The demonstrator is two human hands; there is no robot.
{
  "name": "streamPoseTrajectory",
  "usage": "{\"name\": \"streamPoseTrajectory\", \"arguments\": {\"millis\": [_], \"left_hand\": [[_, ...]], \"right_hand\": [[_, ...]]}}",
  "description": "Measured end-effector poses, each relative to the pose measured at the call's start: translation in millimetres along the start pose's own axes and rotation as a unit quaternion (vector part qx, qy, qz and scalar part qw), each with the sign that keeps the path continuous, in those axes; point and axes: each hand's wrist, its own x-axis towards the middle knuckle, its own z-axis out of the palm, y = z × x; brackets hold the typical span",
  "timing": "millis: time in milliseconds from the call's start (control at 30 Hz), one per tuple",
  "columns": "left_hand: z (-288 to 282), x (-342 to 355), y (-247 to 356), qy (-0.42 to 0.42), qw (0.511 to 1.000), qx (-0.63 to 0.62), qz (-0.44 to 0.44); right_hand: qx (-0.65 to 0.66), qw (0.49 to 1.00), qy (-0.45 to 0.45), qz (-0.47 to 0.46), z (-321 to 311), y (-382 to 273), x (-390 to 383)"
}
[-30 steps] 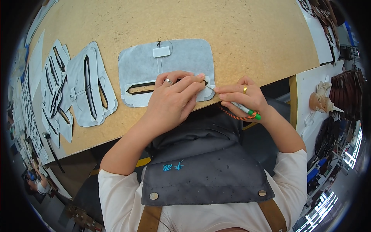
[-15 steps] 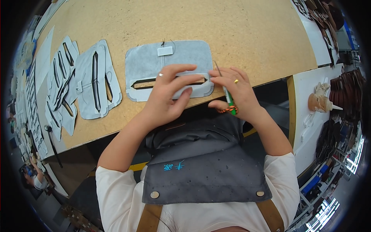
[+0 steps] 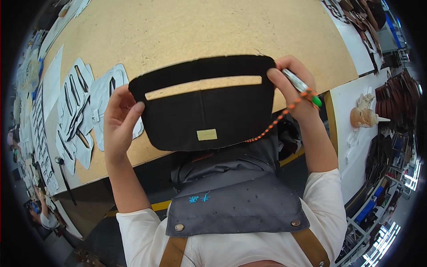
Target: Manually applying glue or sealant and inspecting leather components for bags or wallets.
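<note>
A black fabric panel (image 3: 178, 118) with rounded corners is held up between my hands, above the near table edge. It has a long slot showing the board behind it and a small pale yellow patch (image 3: 207, 134) low in its middle. My left hand (image 3: 122, 120) pinches its left edge, thumb in front. My right hand (image 3: 296, 84) grips the upper right corner. Tucked in that same hand is a slim tool with a silver body and green end (image 3: 295, 81); its tip is hidden. An orange and black cord (image 3: 281, 116) hangs from it, running down beside the panel.
Light grey slotted panels (image 3: 75, 98) lie in a pile at the left of the wooden table (image 3: 200, 26), one more (image 3: 101, 91) beside them. A black rod-like tool (image 3: 64, 178) crosses the left table edge. At right stand a nozzled glue bottle (image 3: 362, 118) and dark brown strips (image 3: 393, 102).
The grey panel that lay on the table is lifted and turned over, now showing a black face. My hands have moved apart to its two sides.
</note>
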Motion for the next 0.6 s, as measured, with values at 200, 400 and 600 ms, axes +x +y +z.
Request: {"name": "streamPoseTrajectory", "arguments": {"millis": [200, 400, 600], "left_hand": [[10.2, 32.5, -37.7, 0.042, 0.996, 0.055, -0.050], [12.6, 38.0, -44.1, 0.070, 0.991, 0.090, -0.064], [15.7, 36.9, -43.3, 0.093, 0.989, 0.091, -0.064]], "right_hand": [[0.009, 0.997, -0.035, 0.065, 11.4, 50.7, 26.2], [-0.009, 0.997, -0.021, 0.070, 18.0, 59.5, 29.7], [-0.035, 0.997, -0.020, 0.065, 18.7, 58.1, 29.7]]}}
